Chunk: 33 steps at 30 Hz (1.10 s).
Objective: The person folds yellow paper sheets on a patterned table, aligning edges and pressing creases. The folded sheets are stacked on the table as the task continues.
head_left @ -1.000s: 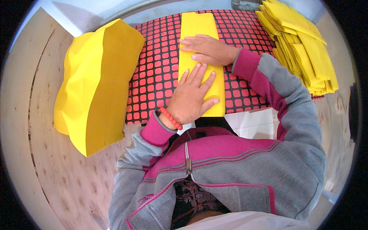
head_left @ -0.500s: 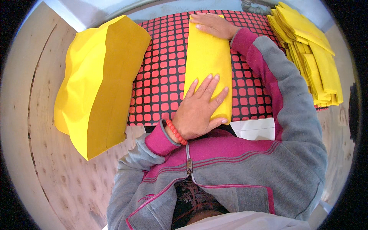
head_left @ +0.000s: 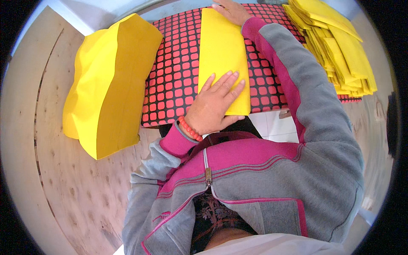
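A long, flat folded piece of yellow fabric [head_left: 223,49] lies lengthwise on the table in front of me. My left hand [head_left: 212,104], with a red bead bracelet at the wrist, rests palm down on its near end, fingers spread. At the far end, my right hand [head_left: 233,12] reaches across the fabric's far right corner with its fingers stretched out. The upper edge of the view cuts off part of that hand, so whether it touches the fabric is hard to see.
A red-and-black checked cover [head_left: 174,80] lies over the table. On the left, a large yellow fabric sheet or pile [head_left: 127,80] hangs past the table's edge above the wooden floor [head_left: 85,191]. Several folded yellow pieces [head_left: 340,55] are stacked at the far right.
My right hand has moved further toward the far edge, off the fabric's middle top. My left hand stays spread on the near end. The whole view has shifted slightly.
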### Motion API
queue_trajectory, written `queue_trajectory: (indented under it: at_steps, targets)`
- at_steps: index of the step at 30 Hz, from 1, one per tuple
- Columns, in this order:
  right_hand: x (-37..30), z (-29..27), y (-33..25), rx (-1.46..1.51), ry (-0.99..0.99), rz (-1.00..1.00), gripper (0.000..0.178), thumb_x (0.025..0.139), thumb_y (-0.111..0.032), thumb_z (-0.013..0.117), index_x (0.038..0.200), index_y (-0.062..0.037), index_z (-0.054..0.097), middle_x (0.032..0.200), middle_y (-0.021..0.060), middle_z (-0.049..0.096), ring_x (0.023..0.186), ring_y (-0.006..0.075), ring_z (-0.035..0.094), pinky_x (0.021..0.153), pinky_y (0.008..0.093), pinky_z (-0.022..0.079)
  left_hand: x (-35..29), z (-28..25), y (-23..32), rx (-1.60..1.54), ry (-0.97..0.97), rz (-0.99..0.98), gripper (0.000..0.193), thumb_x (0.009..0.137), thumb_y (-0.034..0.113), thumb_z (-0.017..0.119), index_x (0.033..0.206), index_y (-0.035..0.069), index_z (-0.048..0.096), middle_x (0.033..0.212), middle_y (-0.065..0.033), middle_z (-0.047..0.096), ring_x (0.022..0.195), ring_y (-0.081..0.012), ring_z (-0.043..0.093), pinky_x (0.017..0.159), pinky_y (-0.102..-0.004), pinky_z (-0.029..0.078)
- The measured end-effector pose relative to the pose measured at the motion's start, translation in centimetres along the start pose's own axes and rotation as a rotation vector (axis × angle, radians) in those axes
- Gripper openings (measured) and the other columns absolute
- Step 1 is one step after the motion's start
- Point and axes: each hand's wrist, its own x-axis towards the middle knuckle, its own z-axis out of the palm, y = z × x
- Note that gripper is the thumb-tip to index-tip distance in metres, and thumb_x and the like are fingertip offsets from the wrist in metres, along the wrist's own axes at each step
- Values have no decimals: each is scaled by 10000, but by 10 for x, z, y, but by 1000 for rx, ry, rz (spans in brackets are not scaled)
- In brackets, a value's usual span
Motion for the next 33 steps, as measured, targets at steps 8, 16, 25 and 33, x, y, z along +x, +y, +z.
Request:
queue_trajectory:
  at_steps: [8, 16, 25, 33]
  targets:
    - [-82, -78, -67, 344, 226, 55, 395, 1054, -287, 403, 1252, 4, 581, 1228, 167, 609, 1190, 315, 553, 1029, 398, 421, -10, 3, -4, 49, 151, 90, 702, 813, 250, 738, 1420, 12, 480, 1455, -208, 486, 1322, -359, 503, 1113, -458, 406]
    - [-218, -167, -216, 957, -79, 590, 226, 1036, -217, 519, 1085, -26, 630, 928, 44, 656, 871, 114, 661, 747, 267, 536, -55, -3, 14, -83, 318, 166, 585, 792, 244, 789, 1288, -5, 602, 1267, -187, 639, 1135, -362, 634, 967, -430, 513]
    - [-259, -132, -237, -39, 112, -44, 405, 756, -109, 791, 1132, -69, 644, 1215, 114, 649, 1058, 295, 657, 863, 384, 545, -119, 41, 22, -1420, 104, -787, 275, 1037, 212, 513, 1166, -14, 600, 1112, -195, 696, 974, -254, 706, 896, -362, 547]
    - [-241, -114, -232, -34, 158, -248, 244, 814, -104, 706, 1054, -82, 668, 1141, 97, 683, 1027, 288, 675, 859, 397, 555, -109, 39, 22, -1718, 57, -725, 361, 1044, 302, 493, 1197, -15, 577, 1197, -221, 665, 1075, -277, 680, 972, -393, 525]
